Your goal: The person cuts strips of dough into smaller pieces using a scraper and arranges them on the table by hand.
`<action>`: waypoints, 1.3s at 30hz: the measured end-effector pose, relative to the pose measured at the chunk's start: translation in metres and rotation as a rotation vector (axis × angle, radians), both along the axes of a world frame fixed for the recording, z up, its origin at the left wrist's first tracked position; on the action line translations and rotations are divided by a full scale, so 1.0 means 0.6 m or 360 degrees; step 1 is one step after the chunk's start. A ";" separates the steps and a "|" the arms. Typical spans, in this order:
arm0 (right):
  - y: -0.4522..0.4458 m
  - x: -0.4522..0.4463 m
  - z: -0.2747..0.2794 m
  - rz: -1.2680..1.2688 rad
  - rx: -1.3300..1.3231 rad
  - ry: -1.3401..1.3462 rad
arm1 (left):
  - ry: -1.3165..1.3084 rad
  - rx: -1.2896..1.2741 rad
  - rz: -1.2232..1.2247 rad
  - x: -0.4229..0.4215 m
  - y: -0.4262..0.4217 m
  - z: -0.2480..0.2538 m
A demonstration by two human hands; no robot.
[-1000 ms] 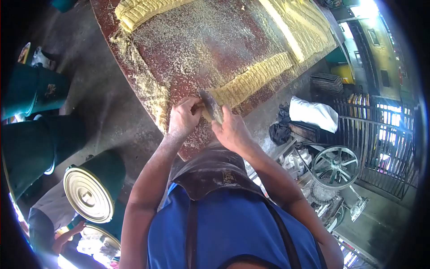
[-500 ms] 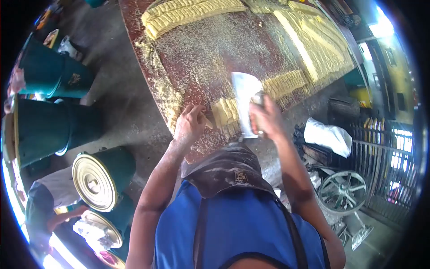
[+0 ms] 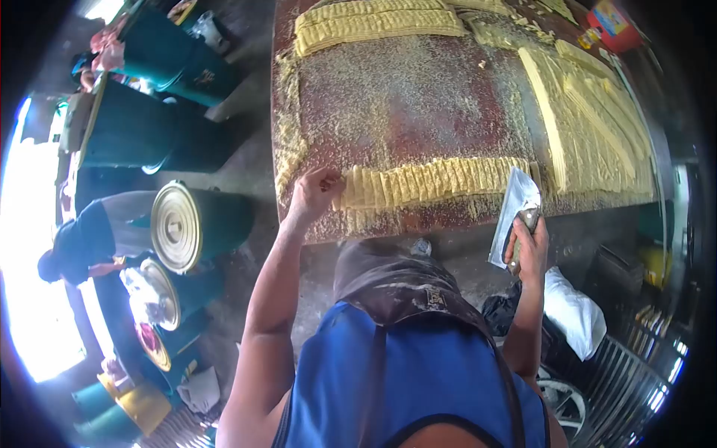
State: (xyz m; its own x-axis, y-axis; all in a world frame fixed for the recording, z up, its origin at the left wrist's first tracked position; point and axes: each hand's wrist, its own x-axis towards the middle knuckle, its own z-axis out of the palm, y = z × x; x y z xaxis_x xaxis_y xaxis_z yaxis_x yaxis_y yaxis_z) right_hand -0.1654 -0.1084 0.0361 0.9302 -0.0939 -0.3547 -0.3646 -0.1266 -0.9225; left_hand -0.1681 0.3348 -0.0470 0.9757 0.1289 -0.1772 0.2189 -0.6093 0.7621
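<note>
A long strip of yellow dough (image 3: 441, 181), cut crosswise into many narrow pieces, lies along the near edge of the crumb-strewn red-brown table (image 3: 418, 97). My left hand (image 3: 317, 190) is at the strip's left end, its fingers curled together; whether a bit of dough is between them is too small to tell. Beyond the strip's right end, off the table's near edge, my right hand (image 3: 529, 250) grips a wide metal blade (image 3: 515, 209) by its handle.
Another scored dough strip (image 3: 377, 24) lies at the table's far side, and stacked dough slabs (image 3: 590, 123) at its right. Green barrels (image 3: 213, 228) line the left, where a person (image 3: 86, 239) bends over. A white sack (image 3: 573, 313) sits at lower right.
My right hand has carried the blade away from the strip's left part to beyond its right end. My left hand stays by the left end. The view has turned, showing more of the left side.
</note>
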 end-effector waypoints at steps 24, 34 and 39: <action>-0.148 0.141 0.033 -0.0112 -0.0334 -0.0210 | -0.0061 0.0077 0.0627 0.088 -0.021 0.014; -0.372 0.375 0.051 0.0446 -0.0857 -0.0399 | 0.0173 -0.0265 0.0021 0.628 -0.523 0.109; -0.420 0.373 0.031 0.0529 -0.1080 -0.0706 | -0.0458 -0.0421 -0.0285 0.778 -0.663 0.170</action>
State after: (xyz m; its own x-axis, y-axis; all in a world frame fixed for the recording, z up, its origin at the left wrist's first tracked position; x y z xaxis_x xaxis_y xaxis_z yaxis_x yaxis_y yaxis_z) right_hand 0.0585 -0.3603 0.0546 0.9858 0.1472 0.0804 0.1634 -0.7358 -0.6572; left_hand 0.2984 -0.0629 0.0552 0.9930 -0.0601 0.1015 -0.1170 -0.3939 0.9117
